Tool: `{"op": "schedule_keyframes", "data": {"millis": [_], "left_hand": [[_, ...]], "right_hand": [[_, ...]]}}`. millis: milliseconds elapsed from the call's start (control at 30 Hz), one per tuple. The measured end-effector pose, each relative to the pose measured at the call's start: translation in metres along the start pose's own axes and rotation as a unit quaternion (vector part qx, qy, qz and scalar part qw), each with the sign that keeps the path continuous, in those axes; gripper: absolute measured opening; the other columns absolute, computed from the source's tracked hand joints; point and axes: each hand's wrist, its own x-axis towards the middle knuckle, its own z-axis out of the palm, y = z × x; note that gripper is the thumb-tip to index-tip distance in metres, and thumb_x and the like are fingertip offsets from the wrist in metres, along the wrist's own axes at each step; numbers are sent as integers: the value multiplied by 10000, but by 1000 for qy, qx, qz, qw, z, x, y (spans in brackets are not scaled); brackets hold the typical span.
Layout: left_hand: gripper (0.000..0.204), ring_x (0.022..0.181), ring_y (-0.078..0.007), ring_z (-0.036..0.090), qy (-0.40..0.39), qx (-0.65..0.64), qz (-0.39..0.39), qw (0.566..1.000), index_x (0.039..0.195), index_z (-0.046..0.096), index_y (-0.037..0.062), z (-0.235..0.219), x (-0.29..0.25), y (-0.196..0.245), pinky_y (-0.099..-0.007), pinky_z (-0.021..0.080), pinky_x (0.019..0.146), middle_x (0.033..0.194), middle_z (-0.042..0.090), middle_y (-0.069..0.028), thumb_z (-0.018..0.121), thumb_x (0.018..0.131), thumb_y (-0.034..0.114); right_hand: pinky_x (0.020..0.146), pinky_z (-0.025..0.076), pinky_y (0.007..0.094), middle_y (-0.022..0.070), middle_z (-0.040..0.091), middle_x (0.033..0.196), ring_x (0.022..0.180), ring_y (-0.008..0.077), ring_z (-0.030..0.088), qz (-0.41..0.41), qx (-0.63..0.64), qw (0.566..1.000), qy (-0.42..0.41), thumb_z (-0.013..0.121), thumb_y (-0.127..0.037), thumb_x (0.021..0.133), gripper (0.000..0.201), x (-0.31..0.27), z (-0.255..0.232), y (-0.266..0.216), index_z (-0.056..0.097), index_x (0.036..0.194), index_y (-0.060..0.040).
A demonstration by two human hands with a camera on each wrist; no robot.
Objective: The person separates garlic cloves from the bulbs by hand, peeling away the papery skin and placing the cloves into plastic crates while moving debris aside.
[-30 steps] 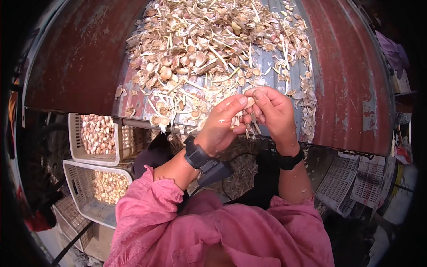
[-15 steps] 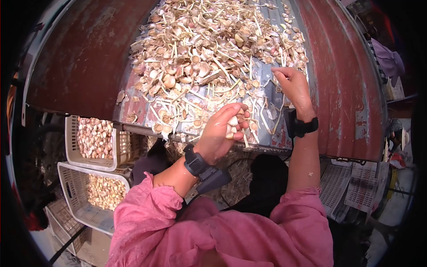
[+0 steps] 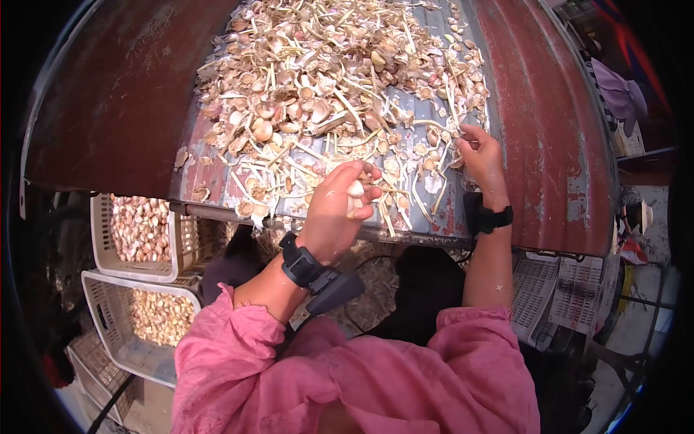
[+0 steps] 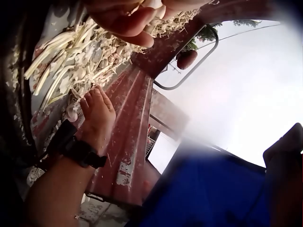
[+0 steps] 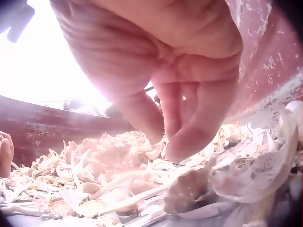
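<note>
My left hand [image 3: 329, 217] curls its fingers around a few pale garlic cloves [image 3: 356, 189], above the near edge of the metal table; the cloves are partly hidden by the fingers. Farther right, my right hand [image 3: 483, 160] reaches down to the right side of a big heap of garlic skins and stalks [image 3: 303, 87]. In the right wrist view its thumb and fingers [image 5: 191, 142] point down with a narrow gap between the tips, right at the loose skins [image 5: 189, 189]. Nothing shows between them.
Below the table at left stand two pale plastic crates: the upper crate [image 3: 173, 249] holds pinkish cloves [image 3: 141, 228], the lower crate [image 3: 108, 307] yellowish ones [image 3: 163, 317]. Slatted crates [image 3: 535, 293] sit low at right. Red metal panels [image 3: 553, 137] flank the heap.
A second ago both hands met over a piece of garlic. The right hand has since parted to the right and come down at the heap's right side; the left keeps its cloves.
</note>
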Motion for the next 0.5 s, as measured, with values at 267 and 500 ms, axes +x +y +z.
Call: {"op": "schedule_keyframes", "data": {"millis": [267,500], "left_hand": [[139,610,-93,449,-15,9,-15,1000,931,465,33,-3,5,-8,-152,305,385,877,497,-72,423,888,158],[137,605,-91,445,-16,21,-13,1000,932,469,39,-2,8,-9,-153,301,387,871,503,-73,428,887,162]], "right_hand": [[512,432,248,80,613,660,551,120,566,-21,-20,1000,7,598,-104,731,172,-6,11,-12,635,856,9],[523,434,260,89,592,704,564,127,560,19,-18,990,-135,587,-97,721,203,19,19,-28,605,901,-5]]}}
